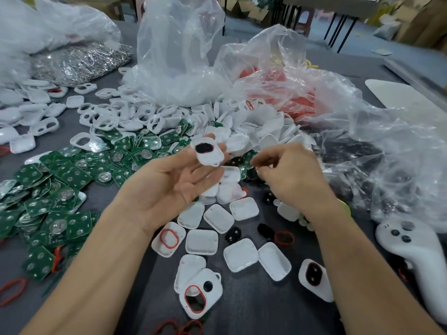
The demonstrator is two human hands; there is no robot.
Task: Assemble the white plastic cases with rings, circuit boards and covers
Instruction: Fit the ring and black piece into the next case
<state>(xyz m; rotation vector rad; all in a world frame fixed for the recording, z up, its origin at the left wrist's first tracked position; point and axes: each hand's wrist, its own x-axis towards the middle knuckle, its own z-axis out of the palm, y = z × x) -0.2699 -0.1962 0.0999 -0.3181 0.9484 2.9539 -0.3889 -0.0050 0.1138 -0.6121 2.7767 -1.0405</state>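
My left hand is palm up and pinches a white plastic case at its fingertips; the case has a black button pad with a red ring around it. My right hand hovers just right of the case, fingers curled together; what they pinch is too blurred to tell. Green circuit boards lie heaped on the left. White cases and covers are scattered under both wrists, some with red rings set in them. Loose black pads lie among them.
Clear plastic bags rise behind the piles, one with red parts. A bag of metal clips sits at far left. A white hand controller lies at the right. Loose red rings dot the grey table.
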